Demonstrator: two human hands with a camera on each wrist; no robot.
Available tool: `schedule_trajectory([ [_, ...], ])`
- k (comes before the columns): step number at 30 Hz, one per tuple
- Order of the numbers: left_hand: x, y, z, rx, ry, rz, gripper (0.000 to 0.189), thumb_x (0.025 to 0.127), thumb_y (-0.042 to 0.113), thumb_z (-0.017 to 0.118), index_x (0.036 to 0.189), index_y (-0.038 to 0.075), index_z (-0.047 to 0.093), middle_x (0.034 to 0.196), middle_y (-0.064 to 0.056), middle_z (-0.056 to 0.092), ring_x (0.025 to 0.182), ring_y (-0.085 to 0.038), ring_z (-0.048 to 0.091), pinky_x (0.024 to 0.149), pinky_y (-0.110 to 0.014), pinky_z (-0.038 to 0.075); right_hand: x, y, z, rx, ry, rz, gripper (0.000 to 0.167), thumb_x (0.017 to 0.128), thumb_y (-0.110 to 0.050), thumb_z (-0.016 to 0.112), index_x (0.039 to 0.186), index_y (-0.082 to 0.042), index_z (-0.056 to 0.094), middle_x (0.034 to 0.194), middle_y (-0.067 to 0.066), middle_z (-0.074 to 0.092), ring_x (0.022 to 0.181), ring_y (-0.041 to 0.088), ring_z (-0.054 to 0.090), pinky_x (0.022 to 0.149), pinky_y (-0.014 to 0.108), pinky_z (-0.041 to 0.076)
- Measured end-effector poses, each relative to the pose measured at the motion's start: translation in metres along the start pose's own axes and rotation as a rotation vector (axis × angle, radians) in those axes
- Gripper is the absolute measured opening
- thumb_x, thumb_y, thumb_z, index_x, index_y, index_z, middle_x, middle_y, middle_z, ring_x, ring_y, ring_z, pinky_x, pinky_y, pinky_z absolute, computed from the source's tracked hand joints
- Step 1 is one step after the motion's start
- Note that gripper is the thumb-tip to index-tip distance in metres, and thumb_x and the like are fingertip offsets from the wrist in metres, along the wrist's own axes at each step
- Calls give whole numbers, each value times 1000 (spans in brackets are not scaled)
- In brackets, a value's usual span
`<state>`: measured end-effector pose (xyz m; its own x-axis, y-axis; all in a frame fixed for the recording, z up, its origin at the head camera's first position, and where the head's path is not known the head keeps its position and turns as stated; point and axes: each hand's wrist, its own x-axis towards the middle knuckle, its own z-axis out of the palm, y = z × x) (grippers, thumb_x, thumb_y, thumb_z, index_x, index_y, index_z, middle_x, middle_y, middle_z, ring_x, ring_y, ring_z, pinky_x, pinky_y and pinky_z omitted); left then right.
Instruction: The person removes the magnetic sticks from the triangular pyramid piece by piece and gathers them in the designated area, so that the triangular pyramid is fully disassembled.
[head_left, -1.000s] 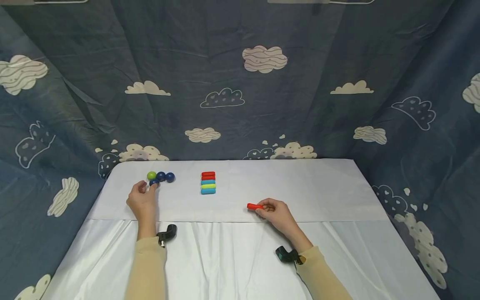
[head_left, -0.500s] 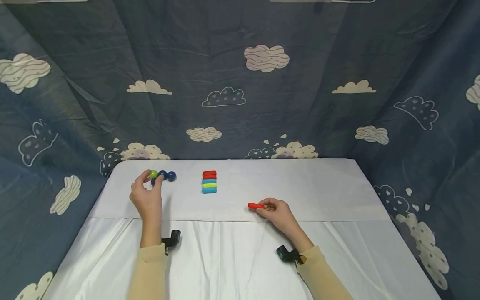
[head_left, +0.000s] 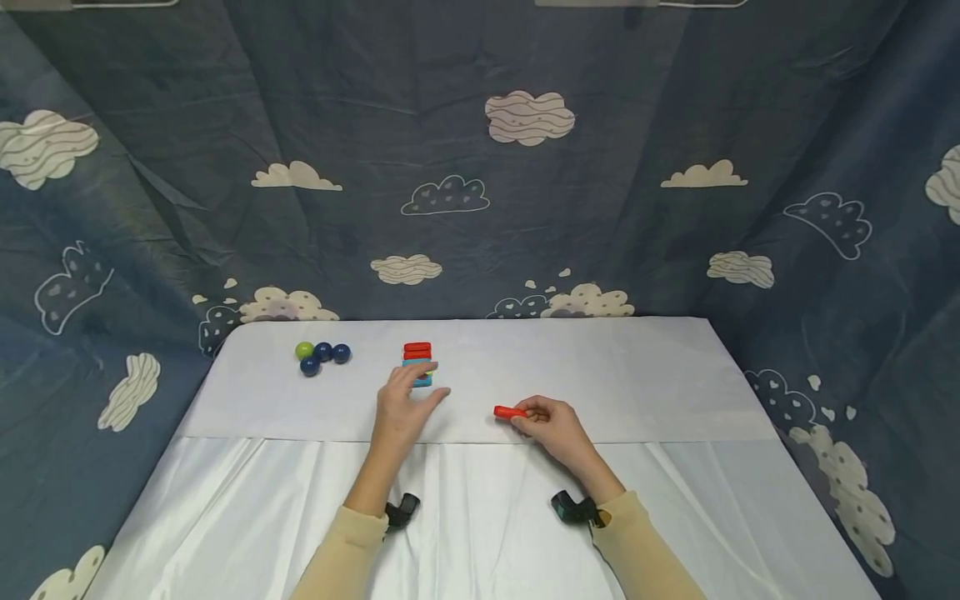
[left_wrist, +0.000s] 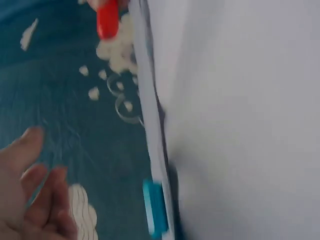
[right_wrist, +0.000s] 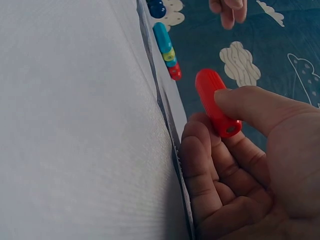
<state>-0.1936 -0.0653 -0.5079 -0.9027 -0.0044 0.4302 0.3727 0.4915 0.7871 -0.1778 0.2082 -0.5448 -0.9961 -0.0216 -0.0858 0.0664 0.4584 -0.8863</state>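
Observation:
In the head view my right hand (head_left: 553, 427) pinches a short red rod (head_left: 506, 412) between thumb and fingers, just above the near part of the table. The right wrist view shows this rod has rounded sides and a hole in its end. My left hand (head_left: 402, 408), thumb and fingers spread apart and holding nothing, is over a stack-like row of rods. Two red rods (head_left: 417, 347) show at the row's far end, and a blue rod (head_left: 422, 381) at its near end. The fingers partly hide the blue and yellow-green ones between.
Left of the rods lie three dark blue balls (head_left: 341, 354) and a green ball (head_left: 303, 351), grouped closely. A white cloth covers the table (head_left: 637, 375). Behind it hangs a dark blue curtain (head_left: 600, 233) with cloud prints.
My left hand has left the balls and moved right to the row of rods, its fingers spread. The balls stay put, and my right hand keeps holding the red rod in place.

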Motion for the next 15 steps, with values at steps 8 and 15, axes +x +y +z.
schedule_trajectory([
  [8, -15, 3, 30, -52, -224, 116, 41, 83, 10, 91, 122, 11, 76, 119, -2, 78, 104, -22, 72, 89, -47, 60, -2, 0, 1, -8, 0, -20, 18, 93, -21, 83, 105, -9, 79, 85, 2, 75, 73, 17, 61, 64, 22, 47],
  [15, -23, 3, 41, -88, -299, 162, 37, 85, 9, 89, 119, 3, 77, 117, -6, 78, 104, -25, 71, 93, -36, 60, -5, -2, 2, -18, -41, -86, 19, 94, -23, 82, 105, -8, 80, 81, 1, 74, 70, 14, 60, 60, 22, 47],
])
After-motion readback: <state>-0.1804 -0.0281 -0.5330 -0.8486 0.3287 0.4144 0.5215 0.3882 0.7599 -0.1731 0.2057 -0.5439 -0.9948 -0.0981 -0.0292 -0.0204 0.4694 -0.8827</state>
